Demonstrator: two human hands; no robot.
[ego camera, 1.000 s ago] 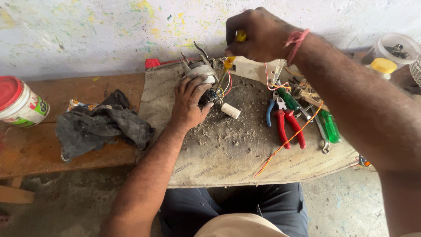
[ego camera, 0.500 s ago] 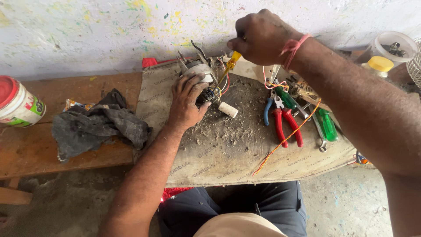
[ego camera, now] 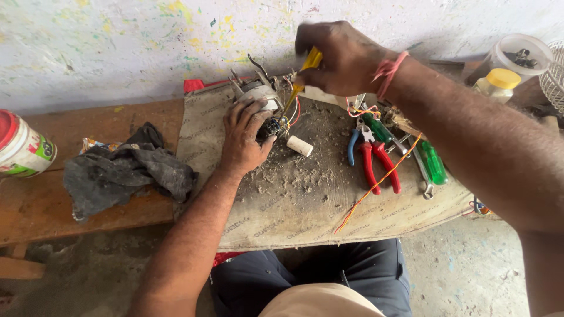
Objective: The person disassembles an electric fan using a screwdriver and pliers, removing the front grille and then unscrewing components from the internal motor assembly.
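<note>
Seen from the head camera, looking down over a wooden surface (ego camera: 117,126) set against a paint-flecked wall. A dusty grey mat (ego camera: 305,194) is spread over the surface's right part.

The left hand (ego camera: 244,138) is laid over a small metal motor part (ego camera: 258,97) near the mat's far edge, its fingers curled around the part and pressing it down. Coloured wires (ego camera: 288,120) are seen spilling from the part's right side.

The right hand (ego camera: 341,56) is closed tightly around a yellow-handled screwdriver (ego camera: 306,67), which is held slanted down with its tip at the wired side of the motor part. A pink band (ego camera: 389,69) is worn on that wrist.

A small white cylinder (ego camera: 299,145) is lying on the mat just beside the left hand's fingers. Further right, red-handled pliers (ego camera: 379,164), a blue-handled tool (ego camera: 352,144), a green-handled screwdriver (ego camera: 432,161) and a metal spanner (ego camera: 420,173) are laid close together, and a long orange wire (ego camera: 370,191) is trailed across them toward the mat's near edge.

A crumpled dark rag (ego camera: 126,173) is lying on the bare wood left of the mat. A tin with a red lid (ego camera: 20,147) is placed at the far left. A yellow-capped bottle (ego camera: 498,85) and a clear tub (ego camera: 520,56) are set at the far right.
</note>
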